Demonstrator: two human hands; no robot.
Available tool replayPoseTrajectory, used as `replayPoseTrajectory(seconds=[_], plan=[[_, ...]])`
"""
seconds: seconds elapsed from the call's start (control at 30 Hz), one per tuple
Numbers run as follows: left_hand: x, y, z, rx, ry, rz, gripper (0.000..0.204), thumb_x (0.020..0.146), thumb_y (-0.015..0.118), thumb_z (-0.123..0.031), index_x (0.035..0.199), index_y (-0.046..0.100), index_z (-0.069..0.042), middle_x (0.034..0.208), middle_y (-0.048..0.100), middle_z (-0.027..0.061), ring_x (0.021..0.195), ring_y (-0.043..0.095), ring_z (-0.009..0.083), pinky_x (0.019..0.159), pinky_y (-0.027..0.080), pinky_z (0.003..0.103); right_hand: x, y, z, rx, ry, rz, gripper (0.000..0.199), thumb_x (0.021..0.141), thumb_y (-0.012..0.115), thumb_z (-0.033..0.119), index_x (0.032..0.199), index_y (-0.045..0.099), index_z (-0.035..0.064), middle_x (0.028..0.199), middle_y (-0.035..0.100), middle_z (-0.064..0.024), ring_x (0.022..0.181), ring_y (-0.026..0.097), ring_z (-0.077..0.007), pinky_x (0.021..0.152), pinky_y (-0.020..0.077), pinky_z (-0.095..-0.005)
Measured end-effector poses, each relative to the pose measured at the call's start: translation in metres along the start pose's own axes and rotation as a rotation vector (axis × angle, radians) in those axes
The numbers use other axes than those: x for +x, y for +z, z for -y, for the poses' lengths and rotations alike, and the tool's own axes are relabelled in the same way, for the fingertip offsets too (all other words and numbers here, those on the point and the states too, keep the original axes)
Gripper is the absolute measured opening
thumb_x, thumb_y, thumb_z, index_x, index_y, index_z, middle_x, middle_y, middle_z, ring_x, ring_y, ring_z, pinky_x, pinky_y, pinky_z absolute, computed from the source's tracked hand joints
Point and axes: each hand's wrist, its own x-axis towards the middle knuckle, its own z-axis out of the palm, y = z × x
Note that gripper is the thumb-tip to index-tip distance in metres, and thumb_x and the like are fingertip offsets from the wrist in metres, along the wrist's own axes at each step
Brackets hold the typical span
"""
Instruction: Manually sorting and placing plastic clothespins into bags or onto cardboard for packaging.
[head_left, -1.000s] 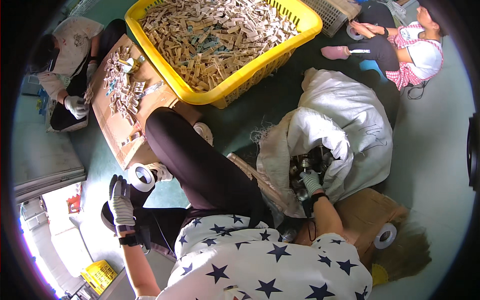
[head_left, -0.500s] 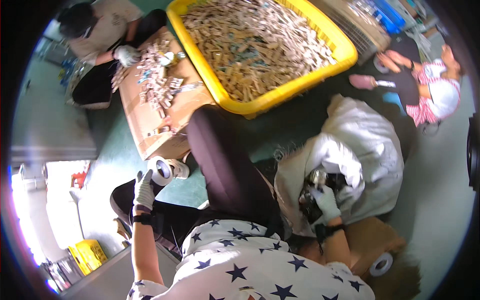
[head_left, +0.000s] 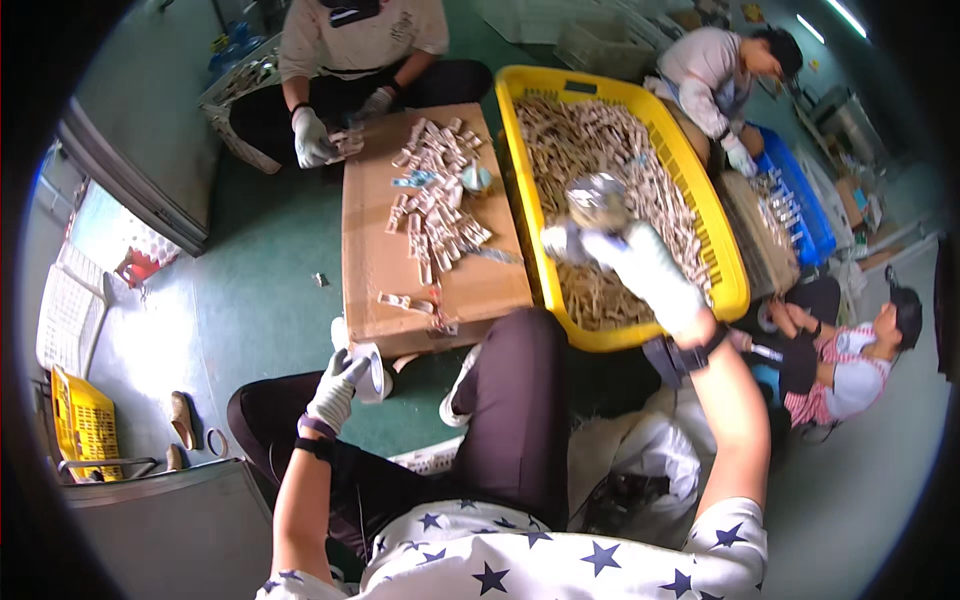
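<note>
My left hand [head_left: 335, 392], in a pale work glove, grips a roll of white tape [head_left: 374, 372] beside the near edge of a cardboard box [head_left: 480, 295]. My gloved right hand [head_left: 652, 268] is raised over the yellow basket [head_left: 640, 336], closed on a round, shiny silvery object [head_left: 598, 200]. Motion blur hides what kind of object it is. Below it, the basket is filled with many small beige pieces [head_left: 560, 140]. More such pieces [head_left: 440, 215] lie scattered on the box, with a small round pale-blue item [head_left: 476, 178] among them.
Beside my right leg stands an open white sack [head_left: 680, 440] with dark contents. Across the box, a co-worker's gloved hand [head_left: 312, 138] holds small pieces. Another person works by a blue crate [head_left: 815, 230]; a third sits at the right. Slippers [head_left: 183, 418] and a yellow crate [head_left: 88, 425] are at the left.
My right hand has come up out of the sack, moving forward to above the basket with the silvery object. The left still holds the tape. The view has shifted, bringing another co-worker into sight.
</note>
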Motion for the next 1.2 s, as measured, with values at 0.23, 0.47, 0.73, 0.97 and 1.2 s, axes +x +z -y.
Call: replayPoseTrajectory(seconds=[0.23,0.47,0.73,0.97,1.2], plan=[[0.001,-0.007,-0.001,-0.243,0.103,-0.169,0.052,0.088,0.068,-0.019,0.131,0.049,0.003,0.115,0.061,0.0074,0.101,0.057,0.0148,0.09,0.046,0.03,0.259,0.013,-0.078,-0.456,0.015,-0.133,0.022,0.089,0.066,0.022,0.095,0.07,0.0011,0.079,0.066,-0.0015,0.07,0.053,-0.0097,0.066,0.0453,-0.0287],[0.018,-0.014,0.004,-0.326,0.217,-0.223,0.056,0.089,0.066,-0.008,0.139,0.041,0.0,0.123,0.056,0.0092,0.111,0.055,0.0179,0.099,0.044,0.033,0.383,0.034,-0.173,-0.754,0.2,-0.342,0.037,0.084,0.064,0.038,0.096,0.07,0.0036,0.09,0.069,-0.0188,0.081,0.064,-0.0367,0.077,0.0507,-0.0393],[0.017,-0.019,-0.008,-0.334,0.175,-0.297,0.052,0.091,0.063,-0.008,0.138,0.043,-0.001,0.129,0.053,0.0108,0.119,0.051,0.02,0.105,0.04,0.035,0.382,0.089,-0.147,-0.205,0.246,-0.186,0.036,0.093,0.06,0.036,0.104,0.065,0.0024,0.076,0.058,-0.0034,0.069,0.054,-0.0122,0.065,0.0453,-0.0292],[0.023,-0.017,-0.012,-0.303,0.183,-0.361,0.049,0.091,0.062,-0.011,0.136,0.045,0.0,0.13,0.053,0.0111,0.121,0.05,0.0207,0.106,0.039,0.036,0.39,0.034,-0.146,-0.773,0.011,-0.395,0.033,0.094,0.055,0.026,0.114,0.06,0.0004,0.107,0.066,-0.022,0.097,0.063,-0.0372,0.086,0.0483,-0.0425],[0.024,-0.003,-0.023,-0.287,0.175,-0.354,0.047,0.091,0.06,-0.007,0.136,0.046,-0.001,0.131,0.052,0.0094,0.122,0.049,0.02,0.107,0.038,0.036,0.4,0.051,-0.142,-1.117,0.167,-0.26,0.031,0.092,0.057,0.023,0.118,0.056,0.0076,0.113,0.065,-0.0194,0.108,0.061,-0.0382,0.09,0.0491,-0.0456]])
